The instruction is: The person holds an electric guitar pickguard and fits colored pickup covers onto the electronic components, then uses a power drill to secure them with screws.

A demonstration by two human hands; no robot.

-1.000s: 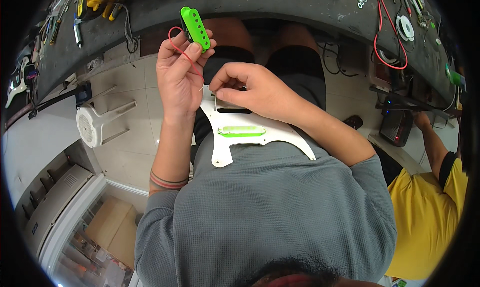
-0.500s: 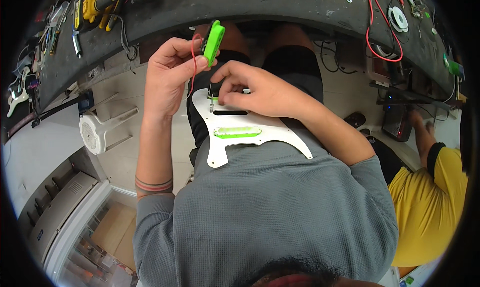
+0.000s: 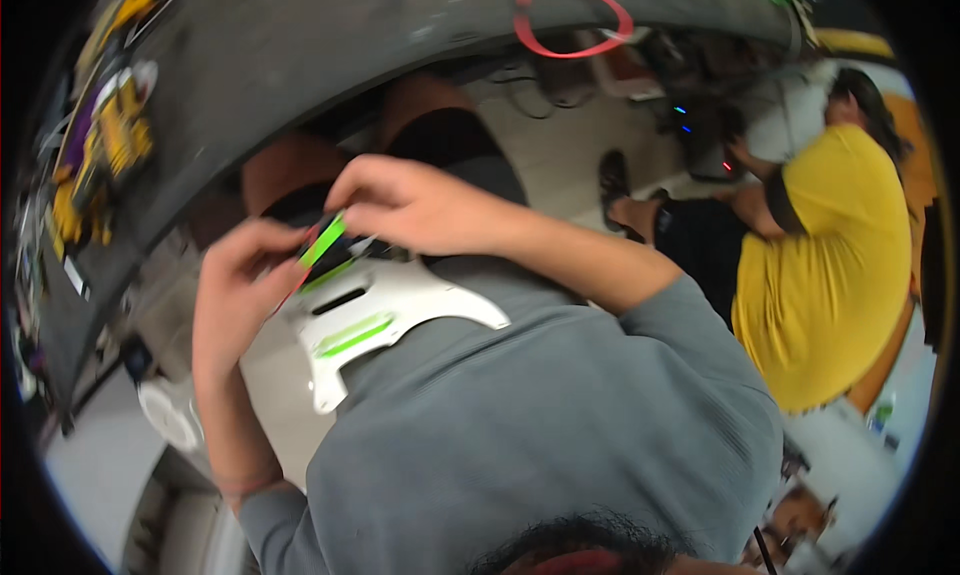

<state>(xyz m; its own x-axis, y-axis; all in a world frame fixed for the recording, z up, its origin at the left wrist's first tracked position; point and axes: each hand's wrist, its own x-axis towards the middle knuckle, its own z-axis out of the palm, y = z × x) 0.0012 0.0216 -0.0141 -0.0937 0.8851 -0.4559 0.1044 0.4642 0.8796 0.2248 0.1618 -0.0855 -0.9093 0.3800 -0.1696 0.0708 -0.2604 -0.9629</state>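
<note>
A white guitar pickguard [image 3: 415, 297] lies across my lap with one bright green pickup [image 3: 357, 337] set in it and a dark open slot beside that. Above its far edge, a loose guitar pickup [image 3: 322, 242] with a green cover is held between my hands. My left hand [image 3: 235, 290] is closed on its near-left end, with a thin red wire by the fingers. At the other end, my right hand [image 3: 425, 210] has its fingertips pinched on the pickup. Another green strip shows on the pickguard under the loose pickup, partly hidden. Motion blurs the hands.
A dark workbench [image 3: 350, 50] curves across the far side, with yellow power tools [image 3: 110, 160] at its left and a red cable loop [image 3: 570, 45] on it. A person in a yellow shirt [image 3: 830, 265] sits to the right. A white stool [image 3: 168, 415] stands at left.
The view has swung to the right, showing more of the person in yellow. My left hand has brought the loose pickup down to my right hand, whose fingertips now meet its other end.
</note>
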